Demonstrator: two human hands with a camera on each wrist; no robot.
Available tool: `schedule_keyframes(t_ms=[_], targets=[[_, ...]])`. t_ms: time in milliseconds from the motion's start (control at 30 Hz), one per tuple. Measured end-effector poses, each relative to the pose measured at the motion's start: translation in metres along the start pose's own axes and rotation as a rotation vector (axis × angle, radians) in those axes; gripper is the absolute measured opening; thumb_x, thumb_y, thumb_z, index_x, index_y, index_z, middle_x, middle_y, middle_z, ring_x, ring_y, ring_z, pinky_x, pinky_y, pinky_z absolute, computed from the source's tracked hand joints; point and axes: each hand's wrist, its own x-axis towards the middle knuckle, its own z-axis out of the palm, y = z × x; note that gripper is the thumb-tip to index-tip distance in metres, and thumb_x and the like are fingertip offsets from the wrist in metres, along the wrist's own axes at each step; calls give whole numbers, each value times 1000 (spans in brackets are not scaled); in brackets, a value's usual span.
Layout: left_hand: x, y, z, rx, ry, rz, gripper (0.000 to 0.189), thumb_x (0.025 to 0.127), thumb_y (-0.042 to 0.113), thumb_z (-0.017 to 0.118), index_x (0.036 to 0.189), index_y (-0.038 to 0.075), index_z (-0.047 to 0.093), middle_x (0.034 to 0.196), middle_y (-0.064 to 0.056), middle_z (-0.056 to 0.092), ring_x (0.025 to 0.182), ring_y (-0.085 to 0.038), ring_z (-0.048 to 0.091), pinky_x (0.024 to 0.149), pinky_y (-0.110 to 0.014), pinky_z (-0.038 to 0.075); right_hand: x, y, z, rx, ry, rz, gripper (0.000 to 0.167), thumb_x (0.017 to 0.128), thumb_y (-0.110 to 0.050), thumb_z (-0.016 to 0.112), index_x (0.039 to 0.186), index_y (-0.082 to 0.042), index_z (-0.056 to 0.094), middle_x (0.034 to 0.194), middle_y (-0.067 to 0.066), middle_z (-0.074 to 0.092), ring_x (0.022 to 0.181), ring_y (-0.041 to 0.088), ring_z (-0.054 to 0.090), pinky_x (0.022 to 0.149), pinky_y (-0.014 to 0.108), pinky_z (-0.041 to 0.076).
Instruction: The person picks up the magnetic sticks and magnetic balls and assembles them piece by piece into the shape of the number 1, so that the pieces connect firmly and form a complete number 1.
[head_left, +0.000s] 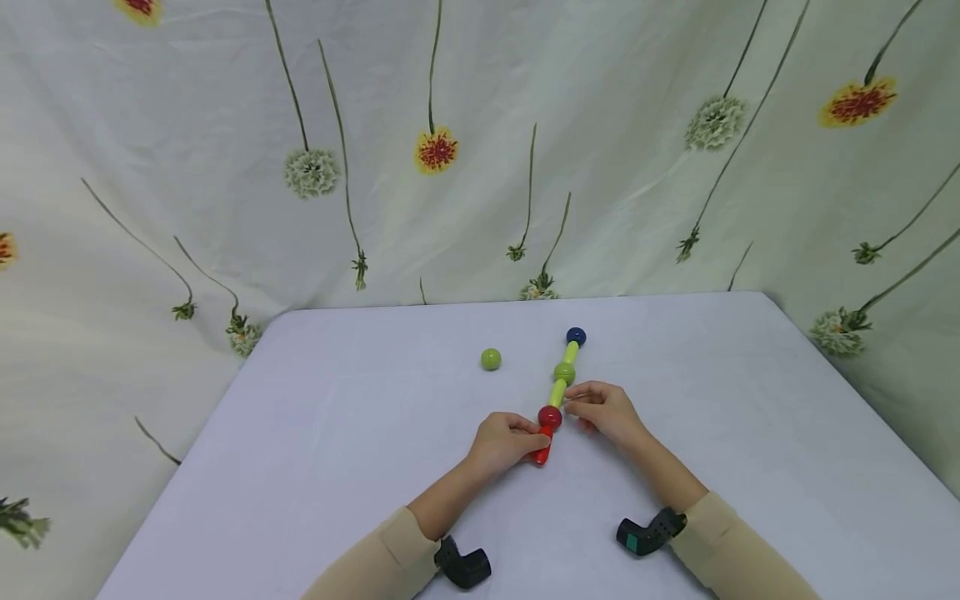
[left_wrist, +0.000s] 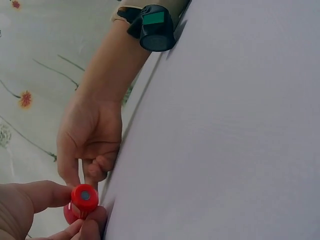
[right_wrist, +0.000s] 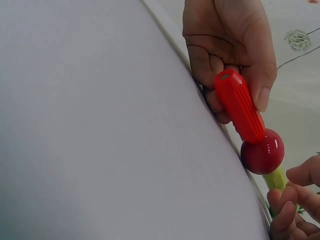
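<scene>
Item: jointed toy rod (head_left: 558, 392), lying on the counter (head_left: 337, 467), long axis running from near-centre away and slightly rightward. Nearest us, we are pinching its red end piece (head_left: 542, 450) with the left hand (head_left: 504, 440), fingers (right_wrist: 260, 95) curled round it. Just beyond, the red ball (head_left: 550, 417) is joining it to a yellow-green segment (head_left: 557, 393), which we are gripping from the right side with the right hand (head_left: 606, 410). Farther on we are seeing a green ball (head_left: 565, 372), another segment, and a blue ball (head_left: 576, 336) at the far end. A loose green ball (head_left: 491, 359) is sitting well apart, left. The joints are hidden; we cannot tell how firmly they are seated.
</scene>
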Motion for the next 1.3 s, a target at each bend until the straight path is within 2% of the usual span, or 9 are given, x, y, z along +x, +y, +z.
schedule_keyframes(t_ms=[467,867,1133,1300], targets=[[0,2,3,3,-4,-5,16,81,14,77,90,1,72,73,-3,70,62,-8,59,56,-21,46,-4,4,1,37,-20,-23,29,90,-13,70,112,6,65,75,5,63,59,17,52,54,24,46],[4,7,11,19,-15,-5,16,82,14,78,88,2,70,71,-2,68,60,-8,57,56,-20,46,-8,5,-2,9,-7,-32,22,90,-8,67,107,6,66,73,4,61,59,15,53,54,23,47],[7,9,15,30,-20,-12,16,82,14,79,88,3,69,71,-1,66,61,-10,57,57,-21,47,-21,1,-2,-27,6,3,23,90,-10,68,107,5,66,75,6,64,57,16,54,54,24,47],[7,10,18,34,-24,-7,16,82,14,79,88,3,68,70,-1,65,61,-10,56,57,-21,47,-30,0,1,-38,32,55,24,89,-11,68,106,5,62,76,6,67,54,15,55,53,24,48]])
